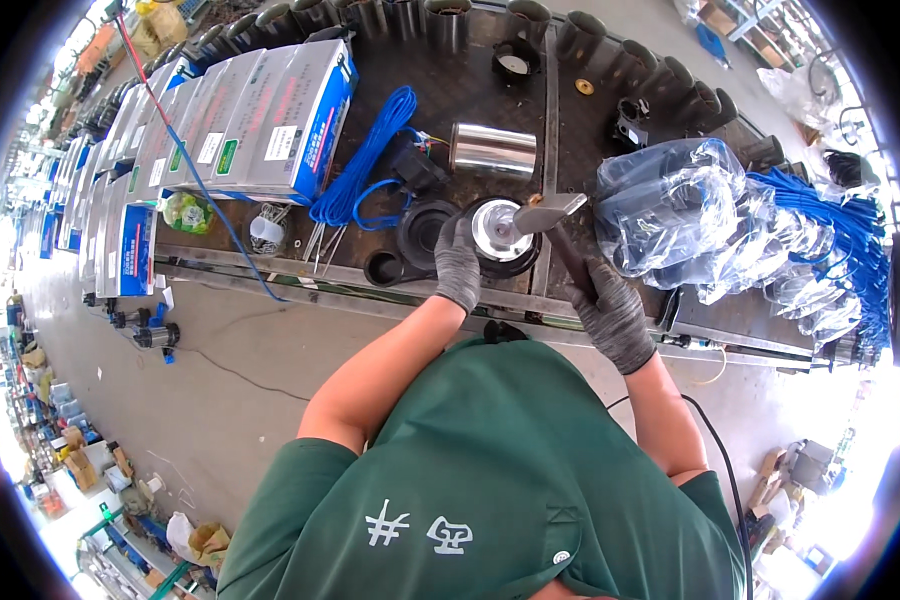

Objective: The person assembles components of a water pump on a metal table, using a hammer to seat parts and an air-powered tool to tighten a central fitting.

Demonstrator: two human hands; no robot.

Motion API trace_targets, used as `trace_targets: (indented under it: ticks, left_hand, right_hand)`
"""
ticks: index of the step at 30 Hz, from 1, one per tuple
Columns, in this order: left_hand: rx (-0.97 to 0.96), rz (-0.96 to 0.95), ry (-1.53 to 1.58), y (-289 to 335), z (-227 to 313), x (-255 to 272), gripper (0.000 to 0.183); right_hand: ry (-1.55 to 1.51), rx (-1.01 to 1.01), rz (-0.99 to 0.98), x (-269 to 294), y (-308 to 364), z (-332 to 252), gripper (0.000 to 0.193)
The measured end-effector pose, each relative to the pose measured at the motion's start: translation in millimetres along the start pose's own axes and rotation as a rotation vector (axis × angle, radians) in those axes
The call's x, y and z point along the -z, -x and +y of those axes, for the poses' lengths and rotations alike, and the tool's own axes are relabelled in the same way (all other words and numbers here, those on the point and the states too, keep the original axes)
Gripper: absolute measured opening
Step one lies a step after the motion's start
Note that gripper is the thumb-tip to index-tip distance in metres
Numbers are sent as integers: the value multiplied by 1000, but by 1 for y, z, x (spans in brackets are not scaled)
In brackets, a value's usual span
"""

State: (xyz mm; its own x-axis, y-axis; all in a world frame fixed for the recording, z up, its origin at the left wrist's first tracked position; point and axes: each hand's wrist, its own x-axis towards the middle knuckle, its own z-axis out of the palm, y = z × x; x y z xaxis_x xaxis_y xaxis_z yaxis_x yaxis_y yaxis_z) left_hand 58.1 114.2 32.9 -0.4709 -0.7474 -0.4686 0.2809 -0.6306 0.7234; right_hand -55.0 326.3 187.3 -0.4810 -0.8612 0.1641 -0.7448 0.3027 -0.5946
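Observation:
My right hand [615,318], in a grey knit glove, is closed around the handle of a hammer [572,262]. The hammer's steel head lies over the right side of a shiny round metal part [498,232]; whether they touch I cannot tell. That metal part sits inside a black round housing [510,269] at the bench's near edge. My gloved left hand [457,266] grips the housing's left side, its fingertips partly hidden. Just left of that hand lies another black round part [422,232] with a ring-shaped opening. Behind the housing, a polished metal cylinder [494,152] rests on its side.
Coiled blue cable [365,165] and grey-and-blue boxes [280,125] occupy the left. Plastic-wrapped parts [670,210] and more blue cable [830,230] lie to the right. Dark metal tubes [448,28] line the far edge. A red-and-blue cord [195,172] hangs across the left side.

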Motion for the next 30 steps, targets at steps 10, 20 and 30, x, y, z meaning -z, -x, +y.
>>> trace_targets:
  ticks: [10, 20, 30]
  left_hand:
    - [-108, -110, -11, 13, -10, -7, 29]
    - [-62, -184, -223, 5, 3, 5, 34]
    - [340, -345, -137, 6, 47, 4, 62]
  right_hand:
    - [-183, -348, 47, -25, 29, 59, 40]
    - [-695, -880, -212, -105, 59, 168, 33]
    - [-690, -892, -260, -90, 36, 171, 29]
